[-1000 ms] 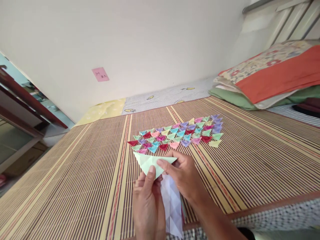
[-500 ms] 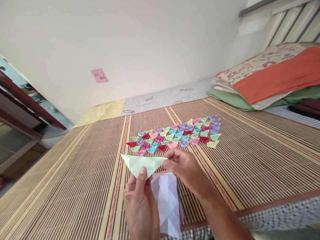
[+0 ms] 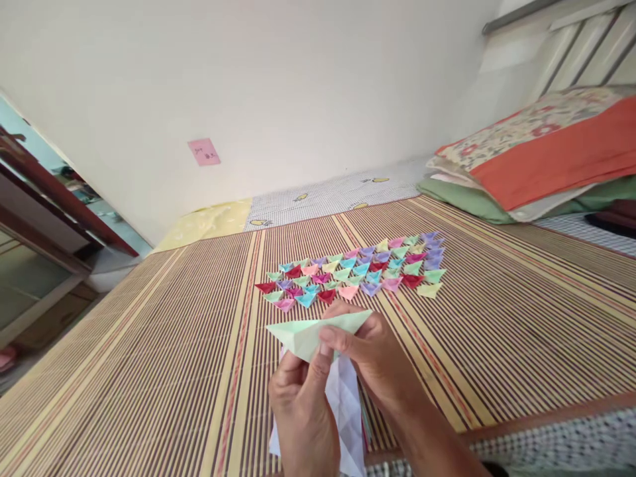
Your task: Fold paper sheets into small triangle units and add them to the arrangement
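A pale green folded paper (image 3: 298, 336), triangular with its long edge on top, is held up between both hands. My left hand (image 3: 305, 404) pinches its lower part, thumb in front. My right hand (image 3: 370, 348) grips the right half, with the thumb on the front near the left thumb and the fingers behind. Below the hands lies a stack of creased paper sheets (image 3: 348, 414), a pale lilac one on top, partly hidden by my left hand. Beyond are several rows of small folded paper pieces (image 3: 349, 291) in many colours.
The striped mat (image 3: 163, 351) covers the bed. Pillows and folded bedding (image 3: 541, 159) are piled at the back right. A white wall (image 3: 318, 93) with a pink paper note (image 3: 203, 152) rises behind. A doorway (image 3: 99, 205) shows at the left.
My right hand has moved from the paper's right tip inward to its middle, thumb now on the front. The paper has shifted right and tilted, its right end raised.
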Demonstrator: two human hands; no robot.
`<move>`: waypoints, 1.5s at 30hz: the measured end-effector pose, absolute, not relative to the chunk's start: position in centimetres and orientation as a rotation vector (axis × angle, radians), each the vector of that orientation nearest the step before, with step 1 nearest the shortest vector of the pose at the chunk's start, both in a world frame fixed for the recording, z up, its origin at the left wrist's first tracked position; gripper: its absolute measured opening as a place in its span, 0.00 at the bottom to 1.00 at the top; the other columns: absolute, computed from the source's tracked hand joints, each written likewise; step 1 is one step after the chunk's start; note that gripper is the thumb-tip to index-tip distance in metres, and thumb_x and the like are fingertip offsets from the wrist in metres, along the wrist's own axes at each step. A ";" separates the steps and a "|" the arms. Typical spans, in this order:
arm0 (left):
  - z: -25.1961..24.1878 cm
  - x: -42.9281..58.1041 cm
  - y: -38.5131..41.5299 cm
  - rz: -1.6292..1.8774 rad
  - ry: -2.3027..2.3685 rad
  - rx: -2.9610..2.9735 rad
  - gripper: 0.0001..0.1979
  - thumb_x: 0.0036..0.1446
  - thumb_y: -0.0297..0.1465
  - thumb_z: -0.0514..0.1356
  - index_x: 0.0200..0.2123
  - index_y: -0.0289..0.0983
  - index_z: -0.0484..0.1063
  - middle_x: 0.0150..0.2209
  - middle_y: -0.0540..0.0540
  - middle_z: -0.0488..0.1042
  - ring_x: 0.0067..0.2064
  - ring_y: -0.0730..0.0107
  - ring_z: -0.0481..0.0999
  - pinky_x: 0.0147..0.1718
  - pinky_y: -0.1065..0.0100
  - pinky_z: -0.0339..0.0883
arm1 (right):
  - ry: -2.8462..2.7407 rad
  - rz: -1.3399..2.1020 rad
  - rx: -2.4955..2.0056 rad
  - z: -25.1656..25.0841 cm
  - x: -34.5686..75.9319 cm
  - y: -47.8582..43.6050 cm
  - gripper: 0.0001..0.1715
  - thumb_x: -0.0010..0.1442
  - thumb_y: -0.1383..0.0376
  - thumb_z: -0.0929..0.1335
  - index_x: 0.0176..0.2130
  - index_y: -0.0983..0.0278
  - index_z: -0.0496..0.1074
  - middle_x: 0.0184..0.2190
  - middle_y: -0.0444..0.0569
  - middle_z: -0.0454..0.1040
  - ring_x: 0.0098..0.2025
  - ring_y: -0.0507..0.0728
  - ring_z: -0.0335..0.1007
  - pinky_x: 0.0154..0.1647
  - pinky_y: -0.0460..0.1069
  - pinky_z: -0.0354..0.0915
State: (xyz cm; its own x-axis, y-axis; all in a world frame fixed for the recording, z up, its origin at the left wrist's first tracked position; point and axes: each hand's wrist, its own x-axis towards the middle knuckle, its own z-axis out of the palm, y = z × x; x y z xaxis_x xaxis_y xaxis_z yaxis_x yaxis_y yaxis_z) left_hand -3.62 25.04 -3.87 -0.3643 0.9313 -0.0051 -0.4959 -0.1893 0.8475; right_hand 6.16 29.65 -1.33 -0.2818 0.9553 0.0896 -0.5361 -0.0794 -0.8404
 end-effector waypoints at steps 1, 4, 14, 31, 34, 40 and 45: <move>-4.0 -3.7 25.1 1.733 0.973 0.677 0.16 0.51 0.36 0.78 0.43 0.40 0.88 0.41 0.41 0.88 0.48 0.52 0.86 0.51 0.57 0.80 | -0.981 1.587 -0.619 -1.2 6.1 29.5 0.11 0.52 0.61 0.80 0.29 0.63 0.79 0.27 0.41 0.72 0.31 0.51 0.67 0.34 0.45 0.65; -3.8 -4.3 25.2 1.715 0.969 0.717 0.15 0.54 0.37 0.77 0.45 0.40 0.87 0.41 0.42 0.87 0.42 0.58 0.86 0.46 0.61 0.81 | -1.011 1.524 -0.643 -1.0 6.2 29.3 0.11 0.54 0.61 0.79 0.28 0.63 0.78 0.27 0.41 0.70 0.30 0.50 0.65 0.33 0.45 0.63; -1.9 -5.0 25.2 2.017 1.126 0.667 0.17 0.44 0.42 0.81 0.25 0.37 0.82 0.25 0.52 0.74 0.27 0.76 0.73 0.28 0.77 0.73 | -1.013 1.578 -0.679 -0.9 6.3 29.1 0.13 0.52 0.61 0.81 0.27 0.64 0.79 0.23 0.41 0.72 0.26 0.49 0.67 0.27 0.44 0.63; -3.1 -4.8 25.0 1.605 1.094 0.646 0.11 0.49 0.36 0.78 0.31 0.36 0.85 0.29 0.46 0.82 0.30 0.67 0.80 0.31 0.70 0.74 | -0.953 1.291 -0.867 -2.6 7.0 30.4 0.18 0.59 0.51 0.78 0.32 0.63 0.82 0.24 0.43 0.73 0.26 0.51 0.66 0.26 0.46 0.63; -2.3 -4.3 25.2 1.679 1.033 0.548 0.12 0.46 0.31 0.79 0.35 0.37 0.86 0.34 0.44 0.86 0.34 0.62 0.84 0.36 0.67 0.78 | -0.887 1.195 -0.826 -3.0 7.3 31.2 0.21 0.62 0.46 0.75 0.40 0.61 0.83 0.26 0.43 0.71 0.29 0.53 0.65 0.30 0.47 0.65; -1.8 -4.7 25.7 1.846 1.006 0.469 0.12 0.43 0.31 0.79 0.32 0.38 0.85 0.30 0.45 0.85 0.36 0.60 0.86 0.38 0.65 0.81 | -1.380 1.479 -0.782 -1.9 6.7 30.1 0.25 0.63 0.47 0.75 0.27 0.62 0.71 0.24 0.41 0.65 0.28 0.52 0.59 0.28 0.47 0.57; -1.9 -5.0 25.8 1.870 0.986 0.405 0.14 0.40 0.31 0.81 0.32 0.38 0.84 0.32 0.47 0.85 0.36 0.65 0.85 0.37 0.69 0.80 | -1.555 1.446 -0.777 -1.8 5.9 29.0 0.26 0.66 0.51 0.73 0.25 0.63 0.68 0.23 0.40 0.63 0.27 0.51 0.57 0.27 0.47 0.53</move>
